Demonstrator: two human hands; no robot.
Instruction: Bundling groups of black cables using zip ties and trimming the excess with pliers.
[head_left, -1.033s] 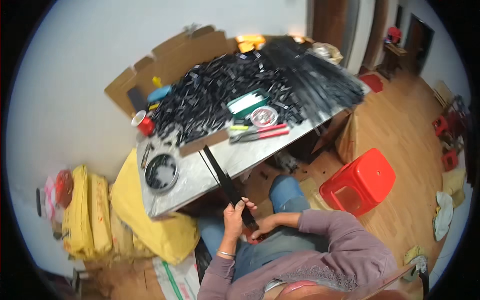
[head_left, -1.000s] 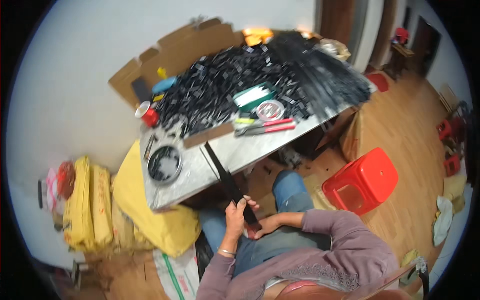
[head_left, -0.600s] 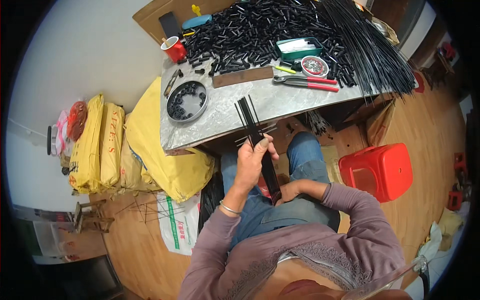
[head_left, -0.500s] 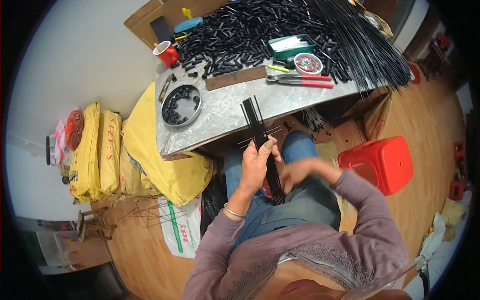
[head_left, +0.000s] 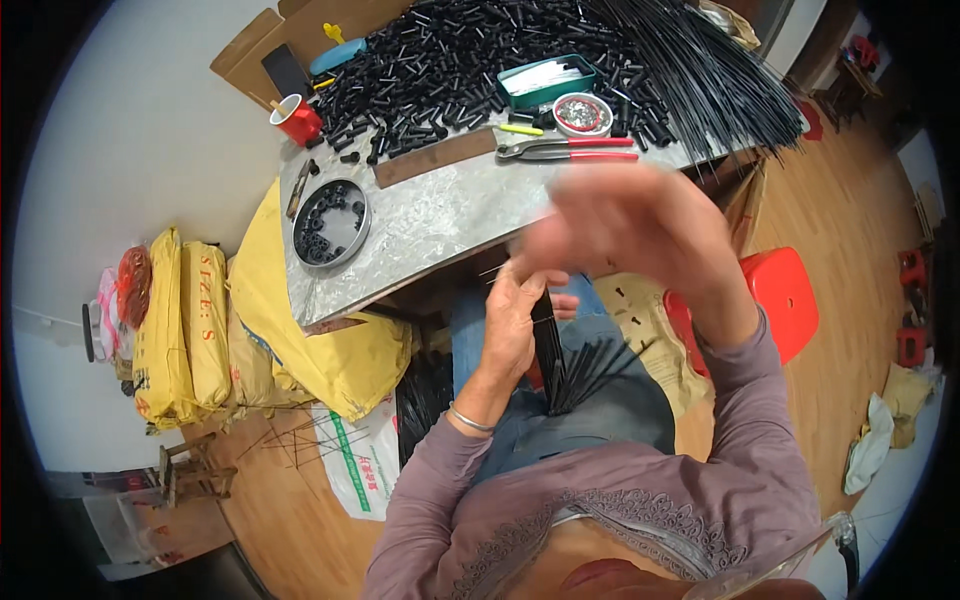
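Note:
My left hand (head_left: 512, 318) is closed round a bundle of thin black rods (head_left: 549, 350), held over my lap. The lower ends of the rods rest against my jeans, and some fan out to the right across my thigh. A thin wire or rod end pokes out crosswise by the left fingers. My right hand (head_left: 640, 222) is raised above and to the right of the bundle, smeared by motion. Its fingers are too blurred to read, and it hides the bundle's upper end and part of the table edge.
On the grey marbled table (head_left: 415, 225) are a heap of short black tubes (head_left: 450, 70), long black rods (head_left: 700, 80), red-handled pliers (head_left: 570, 150), a green tray (head_left: 545, 95), a round dish of small black parts (head_left: 332, 222) and a red cup (head_left: 297, 122). A red stool (head_left: 785, 300) stands right; yellow sacks (head_left: 207, 330) left.
My right hand has lifted from beside the lower bundle to above it, nearer the table. The rods' lower ends now fan out over my right thigh. The view has shifted slightly.

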